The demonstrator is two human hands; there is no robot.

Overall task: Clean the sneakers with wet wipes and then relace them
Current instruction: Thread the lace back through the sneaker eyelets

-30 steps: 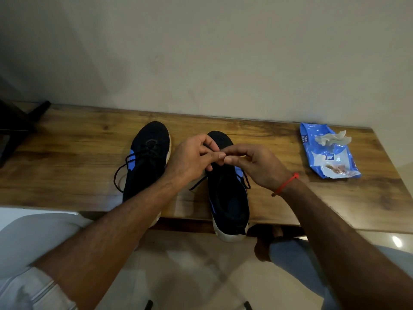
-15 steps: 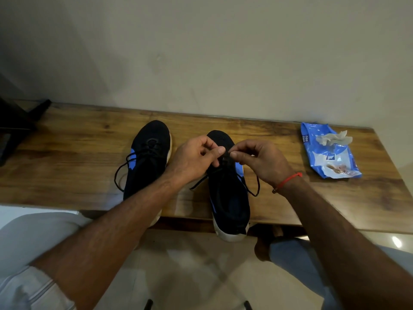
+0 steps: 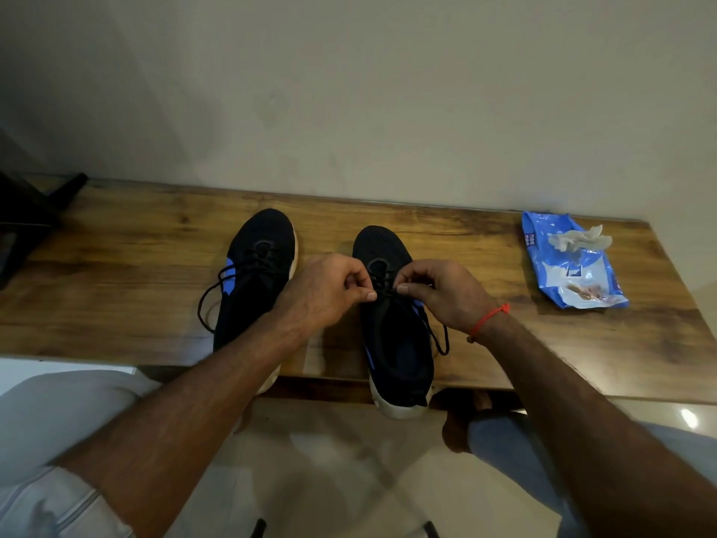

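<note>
Two black sneakers with blue accents and white soles stand side by side on a wooden bench [image 3: 116, 304], toes toward the wall. The left sneaker [image 3: 260, 266] is laced, with a loop of lace hanging off its left side. Over the right sneaker [image 3: 392, 343], my left hand [image 3: 329, 293] and my right hand [image 3: 446, 293] each pinch the black lace [image 3: 384, 291] above the eyelets, fingertips a short gap apart. One lace end [image 3: 440, 339] trails down the shoe's right side.
A blue wet-wipes pack [image 3: 570, 273] with a crumpled used wipe [image 3: 582, 238] on top lies at the bench's right end. A dark object [image 3: 27, 211] sits at the far left. The wall runs right behind the bench. My knees are below its front edge.
Both hands have drawn slightly apart and lowered over the right sneaker's tongue, pulling the lace taut. The lace end at the right has swung out beside the shoe.
</note>
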